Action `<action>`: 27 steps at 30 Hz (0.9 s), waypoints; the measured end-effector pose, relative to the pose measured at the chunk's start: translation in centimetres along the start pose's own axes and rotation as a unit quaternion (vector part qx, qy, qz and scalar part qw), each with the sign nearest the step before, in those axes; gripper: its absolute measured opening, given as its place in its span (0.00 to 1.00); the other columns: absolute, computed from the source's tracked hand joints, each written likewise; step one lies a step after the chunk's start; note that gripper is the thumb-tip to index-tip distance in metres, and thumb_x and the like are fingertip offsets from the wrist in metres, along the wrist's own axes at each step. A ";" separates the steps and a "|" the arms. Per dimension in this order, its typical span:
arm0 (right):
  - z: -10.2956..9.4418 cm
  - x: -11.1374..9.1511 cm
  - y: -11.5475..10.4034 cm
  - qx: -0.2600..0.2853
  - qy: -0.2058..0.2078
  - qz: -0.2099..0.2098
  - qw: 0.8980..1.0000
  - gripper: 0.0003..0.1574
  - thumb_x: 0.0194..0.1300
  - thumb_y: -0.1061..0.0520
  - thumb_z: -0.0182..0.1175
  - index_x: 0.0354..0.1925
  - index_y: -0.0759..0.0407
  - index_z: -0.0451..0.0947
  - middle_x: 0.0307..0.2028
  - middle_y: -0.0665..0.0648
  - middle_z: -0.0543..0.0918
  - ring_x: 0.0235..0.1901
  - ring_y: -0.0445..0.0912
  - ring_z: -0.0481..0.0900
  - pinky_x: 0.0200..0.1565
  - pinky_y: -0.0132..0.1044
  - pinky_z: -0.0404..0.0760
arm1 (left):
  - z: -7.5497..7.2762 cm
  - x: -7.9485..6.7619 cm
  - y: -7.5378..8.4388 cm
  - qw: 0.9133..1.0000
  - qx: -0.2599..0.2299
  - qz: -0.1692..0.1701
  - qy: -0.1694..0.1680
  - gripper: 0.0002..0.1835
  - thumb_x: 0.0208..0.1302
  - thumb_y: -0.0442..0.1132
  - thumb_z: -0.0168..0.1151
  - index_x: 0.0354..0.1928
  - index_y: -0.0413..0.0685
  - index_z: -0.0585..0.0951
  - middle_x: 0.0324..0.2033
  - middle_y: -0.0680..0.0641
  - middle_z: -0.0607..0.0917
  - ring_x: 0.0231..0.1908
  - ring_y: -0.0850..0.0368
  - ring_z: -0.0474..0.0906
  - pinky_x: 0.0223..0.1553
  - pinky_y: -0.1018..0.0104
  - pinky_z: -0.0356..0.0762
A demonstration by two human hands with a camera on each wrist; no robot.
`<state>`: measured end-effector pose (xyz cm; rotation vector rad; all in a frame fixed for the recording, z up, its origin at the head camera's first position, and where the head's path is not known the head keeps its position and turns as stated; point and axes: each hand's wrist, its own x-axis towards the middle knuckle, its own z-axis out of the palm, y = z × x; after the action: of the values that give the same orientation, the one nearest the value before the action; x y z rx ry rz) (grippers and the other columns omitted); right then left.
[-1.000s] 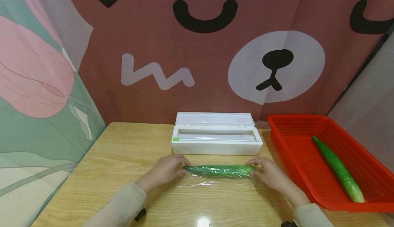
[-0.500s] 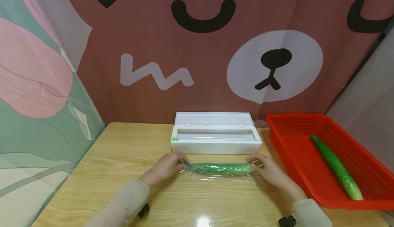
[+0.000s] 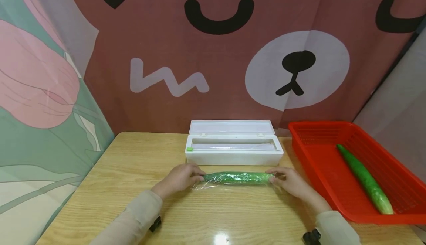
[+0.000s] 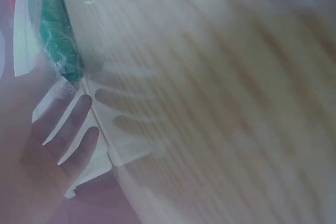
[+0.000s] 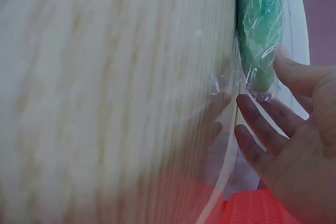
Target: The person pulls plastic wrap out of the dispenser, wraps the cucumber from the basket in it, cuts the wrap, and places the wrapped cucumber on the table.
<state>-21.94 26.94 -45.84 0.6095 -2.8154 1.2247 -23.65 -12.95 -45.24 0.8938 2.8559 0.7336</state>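
Note:
A green cucumber (image 3: 237,178) wrapped in clear plastic film lies crosswise on the wooden table in the head view. My left hand (image 3: 181,177) pinches its dark, narrow end. At the pale end, my right hand (image 3: 290,181) holds it between thumb and fingers. In the right wrist view the thumb (image 5: 296,74) lies against the wrapped cucumber (image 5: 261,30), the other fingers spread below its tip. The left wrist view has the dark tip of the cucumber (image 4: 60,45) beside spread fingers (image 4: 79,148). Some film (image 3: 206,187) sticks out loosely along the near side.
Right behind the cucumber stands a white cling film box (image 3: 234,159), lid up, with a roll inside. A red plastic basket (image 3: 313,178) to the right holds another cucumber (image 3: 366,180). A printed curtain (image 3: 226,71) hangs behind the wooden table (image 3: 206,219).
The wrapped cucumber has rolled a little away from me, closer to the white box, both hands moving along with it. Less loose film shows on its near side.

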 end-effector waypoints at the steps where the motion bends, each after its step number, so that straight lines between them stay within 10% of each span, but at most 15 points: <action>1: 0.0 0.0 0.0 0.001 -0.002 0.000 1.000 0.13 0.60 0.67 0.68 0.46 0.65 0.84 0.38 0.56 0.85 0.38 0.51 0.80 0.41 0.46 0.81 | 0.0 0.0 0.0 1.000 -0.001 -0.004 -0.004 0.13 0.65 0.46 0.66 0.48 0.51 0.88 0.40 0.57 0.85 0.38 0.64 0.79 0.40 0.64 0.77; 27: -0.1 0.1 -0.3 0.006 0.004 0.020 1.000 0.11 0.65 0.64 0.64 0.45 0.68 0.82 0.38 0.58 0.85 0.37 0.50 0.82 0.38 0.37 0.81 | -0.2 0.5 -0.1 1.000 -0.006 -0.027 -0.005 0.07 0.68 0.45 0.64 0.42 0.56 0.88 0.32 0.63 0.83 0.30 0.69 0.74 0.35 0.66 0.75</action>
<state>-21.92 26.75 -45.52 0.5505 -2.8287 1.2472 -24.12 -12.85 -45.05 0.8127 2.8516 0.7385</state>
